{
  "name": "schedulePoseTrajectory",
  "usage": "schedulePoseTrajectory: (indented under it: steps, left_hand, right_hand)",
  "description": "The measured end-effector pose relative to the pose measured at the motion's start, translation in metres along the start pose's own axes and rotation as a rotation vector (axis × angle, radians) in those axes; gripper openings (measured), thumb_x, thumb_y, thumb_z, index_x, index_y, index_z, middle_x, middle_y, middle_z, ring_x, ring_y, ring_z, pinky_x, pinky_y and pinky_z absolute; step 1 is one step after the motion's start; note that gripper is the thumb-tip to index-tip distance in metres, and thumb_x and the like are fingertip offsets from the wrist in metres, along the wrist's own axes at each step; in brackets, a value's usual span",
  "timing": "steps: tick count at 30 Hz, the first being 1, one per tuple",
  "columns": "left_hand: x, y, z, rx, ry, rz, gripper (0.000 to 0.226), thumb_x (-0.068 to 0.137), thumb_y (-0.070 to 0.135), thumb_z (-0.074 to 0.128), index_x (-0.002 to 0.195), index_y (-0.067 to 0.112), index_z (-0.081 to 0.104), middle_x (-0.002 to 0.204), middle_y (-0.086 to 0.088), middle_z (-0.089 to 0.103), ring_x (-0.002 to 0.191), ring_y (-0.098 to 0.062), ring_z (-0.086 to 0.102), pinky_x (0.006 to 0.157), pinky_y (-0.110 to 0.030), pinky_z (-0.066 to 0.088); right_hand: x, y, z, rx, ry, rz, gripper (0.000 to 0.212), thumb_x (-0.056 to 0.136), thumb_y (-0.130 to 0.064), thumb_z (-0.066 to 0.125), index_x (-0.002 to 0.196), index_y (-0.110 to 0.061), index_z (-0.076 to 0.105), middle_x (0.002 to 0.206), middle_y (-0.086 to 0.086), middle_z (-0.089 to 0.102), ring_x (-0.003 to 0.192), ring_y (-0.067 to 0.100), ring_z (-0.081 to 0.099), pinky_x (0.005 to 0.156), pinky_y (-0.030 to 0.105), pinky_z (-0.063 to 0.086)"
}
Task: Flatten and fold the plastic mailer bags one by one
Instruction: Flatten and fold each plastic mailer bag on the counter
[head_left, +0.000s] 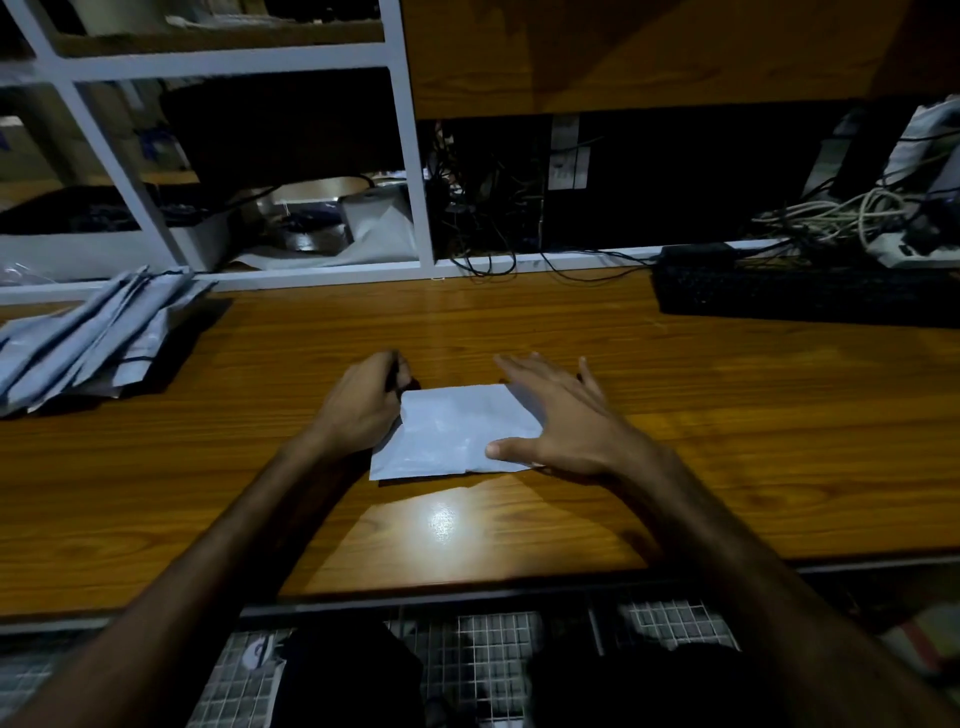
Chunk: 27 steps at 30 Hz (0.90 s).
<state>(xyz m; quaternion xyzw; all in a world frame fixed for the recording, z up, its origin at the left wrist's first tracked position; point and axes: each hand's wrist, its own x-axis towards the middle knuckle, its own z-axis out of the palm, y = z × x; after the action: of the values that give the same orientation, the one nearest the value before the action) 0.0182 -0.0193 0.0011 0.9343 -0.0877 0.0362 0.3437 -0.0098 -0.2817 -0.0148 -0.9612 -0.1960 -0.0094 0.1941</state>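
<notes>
A grey plastic mailer bag (451, 431), folded into a small rectangle, lies flat on the wooden table (727, 405) in front of me. My left hand (363, 402) curls over its left edge, fingers closed on that edge, with something dark showing between the fingers. My right hand (558, 415) lies flat with fingers spread, pressing down the bag's right side, thumb on top of the fold. A pile of several grey mailer bags (88, 343) lies at the table's left edge, apart from both hands.
A black keyboard (800, 293) sits at the back right, with a tangle of cables (841, 218) behind it. White shelving (410, 171) with boxes and bags stands at the back left. The table's front edge runs just below my forearms.
</notes>
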Motion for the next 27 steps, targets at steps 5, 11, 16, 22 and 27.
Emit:
schedulePoseTrajectory:
  steps: [5, 11, 16, 22, 27]
  left_hand:
    - [-0.012, 0.011, -0.010, -0.559, -0.008, -0.150, 0.037, 0.086, 0.009, 0.082, 0.115, 0.010, 0.058, 0.089, -0.010, 0.062, 0.063, -0.014, 0.067, 0.050, -0.024, 0.052]
    - [-0.017, 0.003, -0.023, -0.691, -0.148, -0.148, 0.061, 0.063, 0.008, 0.095, 0.115, 0.011, 0.063, 0.100, -0.014, 0.067, 0.088, -0.037, 0.071, 0.080, -0.059, 0.061]
    - [-0.031, 0.022, -0.010, -0.841, -0.094, -0.145, 0.060, 0.068, 0.007, 0.086, 0.122, 0.010, 0.061, 0.113, -0.011, 0.073, 0.098, -0.030, 0.076, 0.073, -0.045, 0.064]
    - [-0.037, 0.062, 0.029, -0.948, -0.211, -0.075, 0.046, 0.072, 0.011, 0.082, 0.114, 0.017, 0.063, 0.123, -0.007, 0.072, 0.109, -0.034, 0.072, 0.083, -0.056, 0.062]
    - [-0.042, 0.133, 0.079, -0.878, -0.399, 0.092, 0.043, 0.075, 0.019, 0.081, 0.114, 0.022, 0.063, 0.126, -0.008, 0.069, 0.113, -0.039, 0.068, 0.085, -0.067, 0.059]
  right_hand:
    - [0.018, -0.007, -0.009, 0.002, -0.085, 0.003, 0.111, 0.079, -0.078, 0.068, 0.163, -0.045, 0.003, 0.172, -0.009, 0.014, 0.159, 0.019, 0.009, 0.119, 0.062, -0.021]
    - [0.005, -0.006, -0.019, 0.088, -0.001, -0.013, 0.099, 0.074, -0.074, 0.076, 0.156, -0.048, 0.026, 0.162, -0.013, 0.037, 0.150, 0.013, 0.031, 0.123, 0.055, -0.006]
    - [-0.046, 0.002, -0.042, 0.172, 0.150, 0.089, 0.066, 0.086, -0.051, 0.078, 0.142, -0.049, 0.043, 0.145, -0.016, 0.051, 0.135, 0.009, 0.035, 0.106, 0.038, 0.023]
    - [-0.155, 0.025, -0.074, 0.382, 0.258, 0.195, 0.045, 0.095, -0.034, 0.073, 0.130, -0.050, 0.049, 0.105, -0.007, 0.059, 0.096, 0.017, 0.062, 0.082, 0.057, 0.056]
    - [-0.262, 0.035, -0.082, 0.401, 0.364, 0.328, 0.035, 0.097, -0.030, 0.072, 0.126, -0.040, 0.054, 0.103, -0.006, 0.060, 0.092, 0.028, 0.064, 0.076, 0.061, 0.053]
